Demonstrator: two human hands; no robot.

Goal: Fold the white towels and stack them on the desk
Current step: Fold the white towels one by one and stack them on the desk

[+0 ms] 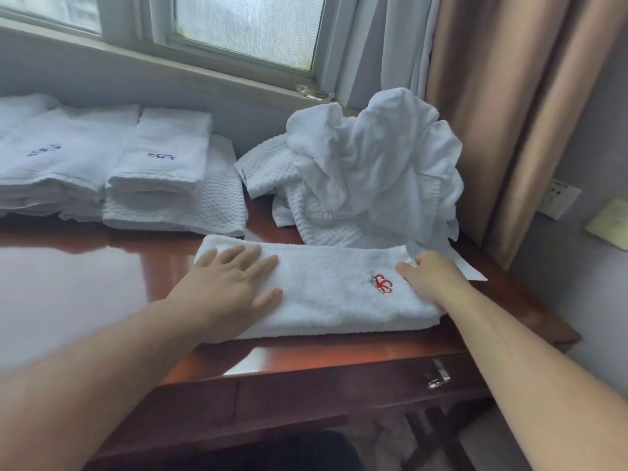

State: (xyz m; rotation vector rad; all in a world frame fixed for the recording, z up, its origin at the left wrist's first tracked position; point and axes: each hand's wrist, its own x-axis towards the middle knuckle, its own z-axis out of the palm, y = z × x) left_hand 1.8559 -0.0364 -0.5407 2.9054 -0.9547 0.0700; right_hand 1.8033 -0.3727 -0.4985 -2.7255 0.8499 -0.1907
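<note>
A white towel with a red embroidered logo [326,294] lies folded into a long strip near the front of the glossy reddish wooden desk [102,277]. My left hand [234,277] rests flat on its left end, fingers spread. My right hand [431,277] is at its right end, fingers curled over the towel's edge. Behind it sits a crumpled heap of unfolded white towels [370,171]. At the back left stand stacks of folded white towels with blue logos [163,175], with a wider stack [51,161] further left.
A window and sill run along the back wall, with a small clear object [314,91] on the sill. Beige and grey curtains [503,113] hang at the right. A wall socket [557,198] is beside them. A drawer handle [438,373] shows below the desk's front edge.
</note>
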